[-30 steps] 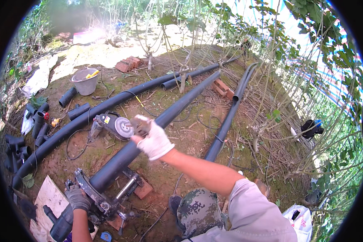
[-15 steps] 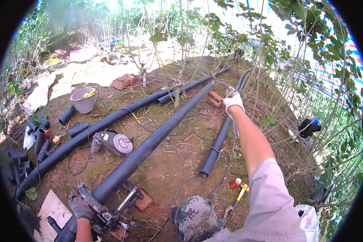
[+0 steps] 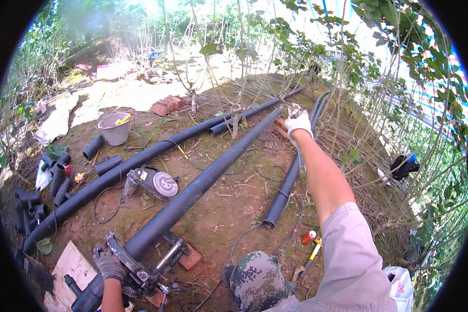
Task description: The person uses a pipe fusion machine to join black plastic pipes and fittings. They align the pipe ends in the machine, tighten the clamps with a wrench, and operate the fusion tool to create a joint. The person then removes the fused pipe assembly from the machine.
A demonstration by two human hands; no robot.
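My left hand [image 3: 109, 264], in a grey glove, is closed on the black metal pipe clamp [image 3: 128, 256] at the lower left. This clamp rings a long black plastic pipe [image 3: 192, 192], which runs away to the upper right. A second pipe piece lies below the clamp, beside my left wrist. My right arm is stretched far forward. Its white-gloved hand [image 3: 298, 121] appears close to the pipe's far end, fingers bent round something I cannot make out. A thin pale strip [image 3: 301, 162] hangs below that wrist. Red bricks [image 3: 282, 128] lie partly behind the hand.
An angle grinder-like tool [image 3: 153, 182] lies left of the pipe. More black pipes [image 3: 281, 203], fittings [image 3: 28, 208] and a grey bucket [image 3: 114, 129] are around. A red can [image 3: 308, 237] and yellow-handled hammer [image 3: 314, 250] lie beside my camouflage-covered knee [image 3: 260, 281]. Thin stems stand on the right.
My right hand has moved a little forward and left, nearer to the pipe's far end. My left hand stays at the clamp. The whole view has shifted slightly.
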